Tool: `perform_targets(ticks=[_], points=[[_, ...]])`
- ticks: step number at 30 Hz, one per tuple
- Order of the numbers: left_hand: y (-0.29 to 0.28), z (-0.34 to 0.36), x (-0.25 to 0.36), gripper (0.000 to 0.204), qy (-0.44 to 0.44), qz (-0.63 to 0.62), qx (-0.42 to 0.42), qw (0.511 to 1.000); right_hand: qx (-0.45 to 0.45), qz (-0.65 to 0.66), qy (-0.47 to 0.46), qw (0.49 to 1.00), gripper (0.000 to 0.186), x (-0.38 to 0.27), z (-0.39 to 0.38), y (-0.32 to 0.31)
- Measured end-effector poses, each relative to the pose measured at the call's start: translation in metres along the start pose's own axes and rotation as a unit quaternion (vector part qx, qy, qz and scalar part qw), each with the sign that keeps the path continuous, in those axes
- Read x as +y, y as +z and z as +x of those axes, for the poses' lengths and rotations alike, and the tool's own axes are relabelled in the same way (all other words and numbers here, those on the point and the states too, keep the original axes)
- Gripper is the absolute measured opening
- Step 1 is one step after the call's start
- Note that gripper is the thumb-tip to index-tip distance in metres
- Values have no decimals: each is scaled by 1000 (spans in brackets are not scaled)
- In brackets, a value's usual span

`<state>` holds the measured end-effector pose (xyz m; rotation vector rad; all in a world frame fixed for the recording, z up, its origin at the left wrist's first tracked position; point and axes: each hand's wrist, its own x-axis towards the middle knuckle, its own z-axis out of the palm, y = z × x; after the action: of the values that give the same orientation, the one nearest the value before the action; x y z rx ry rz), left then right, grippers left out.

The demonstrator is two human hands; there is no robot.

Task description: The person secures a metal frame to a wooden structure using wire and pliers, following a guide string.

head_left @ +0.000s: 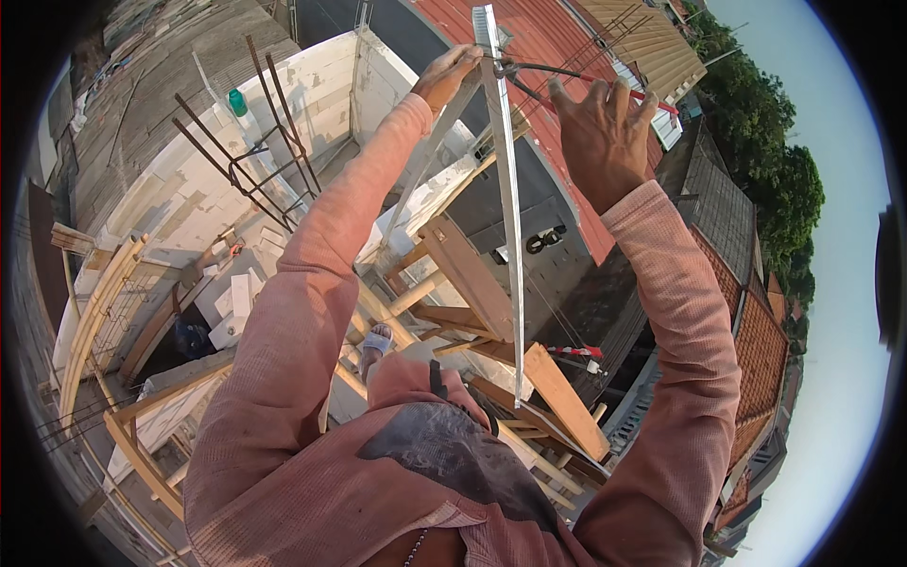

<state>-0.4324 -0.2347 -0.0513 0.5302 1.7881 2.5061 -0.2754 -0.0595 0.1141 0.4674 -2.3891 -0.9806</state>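
Note:
A long silvery metal channel (pixel 505 180) rises upright in front of me, its lower end by the timber. Up near its top, my left hand (pixel 448 77) is closed at the left edge, fingers against the metal; whatever thin piece may be in the fingertips is too small to make out. On the channel's other side are pincers (pixel 537 68) with dark jaws and red grips, jaws touching the channel. My right hand (pixel 607 137) is on their spread handles, back of the hand toward me, fingers bent over the upper handle and thumb by the lower one.
Wooden beams (pixel 468 274) and a plank (pixel 567 402) surround my sandalled foot (pixel 376 342), high above ground. Rusty rebar (pixel 269 132) stands up at left before a pale block wall (pixel 312 90). A red metal roof (pixel 557 142) lies beyond; tiled roofs (pixel 746 312) are at right.

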Motion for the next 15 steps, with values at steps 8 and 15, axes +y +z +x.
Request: perform_targets(ticks=[8,15], points=[[4,-7,8,55,5,4,-2,1000,15,-31,12,999,38,-9,-2,-1],[6,-4,5,59,21,48,-3,999,-9,6,67,998,40,-22,-5,7]])
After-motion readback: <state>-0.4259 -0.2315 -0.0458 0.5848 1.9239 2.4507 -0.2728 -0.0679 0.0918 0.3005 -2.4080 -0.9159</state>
